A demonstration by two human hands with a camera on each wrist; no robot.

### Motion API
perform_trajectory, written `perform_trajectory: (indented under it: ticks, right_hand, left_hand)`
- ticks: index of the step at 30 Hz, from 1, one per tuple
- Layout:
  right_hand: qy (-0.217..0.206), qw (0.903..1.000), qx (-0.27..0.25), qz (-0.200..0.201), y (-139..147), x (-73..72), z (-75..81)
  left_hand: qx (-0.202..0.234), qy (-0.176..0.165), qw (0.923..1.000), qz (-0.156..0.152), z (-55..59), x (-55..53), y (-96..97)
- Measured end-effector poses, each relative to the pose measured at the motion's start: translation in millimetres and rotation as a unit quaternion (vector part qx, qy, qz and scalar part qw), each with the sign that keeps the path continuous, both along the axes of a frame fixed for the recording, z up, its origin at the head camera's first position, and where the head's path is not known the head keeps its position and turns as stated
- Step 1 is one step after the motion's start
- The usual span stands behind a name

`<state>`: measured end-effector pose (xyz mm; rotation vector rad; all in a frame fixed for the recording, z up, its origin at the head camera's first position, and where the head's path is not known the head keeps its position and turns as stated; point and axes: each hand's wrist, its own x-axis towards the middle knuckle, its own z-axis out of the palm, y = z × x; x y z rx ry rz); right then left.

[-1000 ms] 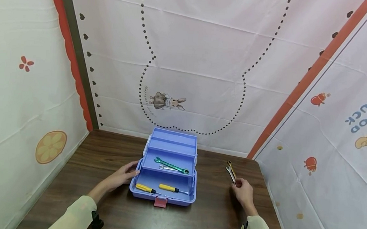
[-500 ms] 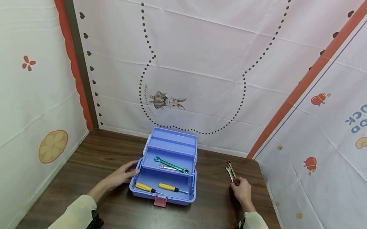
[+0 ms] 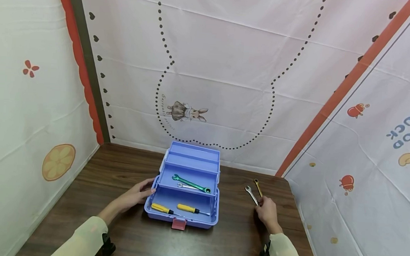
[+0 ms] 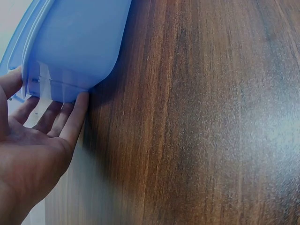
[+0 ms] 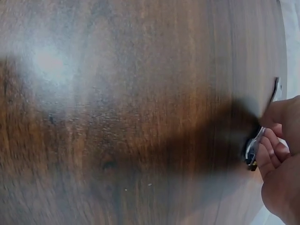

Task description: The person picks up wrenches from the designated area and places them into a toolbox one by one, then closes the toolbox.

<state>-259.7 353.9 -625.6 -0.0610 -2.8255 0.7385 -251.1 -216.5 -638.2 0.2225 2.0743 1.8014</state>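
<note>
An open blue toolbox (image 3: 189, 167) stands on the brown table (image 3: 125, 170). Its upper tray holds a green wrench (image 3: 191, 184) and a small silver wrench (image 3: 186, 187). Two yellow-handled screwdrivers (image 3: 163, 209) (image 3: 188, 209) lie in the lower compartment. My left hand (image 3: 141, 192) rests with straight fingers (image 4: 70, 123) against the toolbox's left wall (image 4: 75, 42). To the right of the box, my right hand (image 3: 261, 204) pinches one end of a silver wrench (image 3: 251, 194) (image 5: 254, 146). A yellow wrench (image 3: 257, 187) lies on the table just beside it.
A red latch (image 3: 178, 224) hangs at the toolbox's front edge. Printed cloth walls (image 3: 211, 85) close in the table at the back, left and right. Bare wood lies in front of the box and between the box and my right hand.
My right hand has taken hold of the silver wrench and swung its far end left, away from the yellow wrench. The left hand has stayed on the toolbox.
</note>
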Motion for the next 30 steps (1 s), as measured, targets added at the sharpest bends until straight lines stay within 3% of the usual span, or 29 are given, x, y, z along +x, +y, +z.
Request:
perform_trajectory:
  ticks: [6, 21, 30]
  right_hand:
    - [-0.026, 0.9995, 0.013, 0.012, 2, -0.4, -0.1]
    - [-0.020, 0.9991, 0.035, 0.014, -6, 0.1, 2.7]
    - [-0.033, 0.9989, 0.023, -0.025, -13, -5.6, 9.2]
  left_hand:
    - [-0.005, -0.004, 1.0000, 0.000, 0.5, -0.7, 0.3]
    - [-0.006, -0.007, 1.0000, -0.001, 1.3, -2.4, 0.4]
    - [-0.011, -0.005, 0.9999, 0.002, 3.4, -0.2, 0.3]
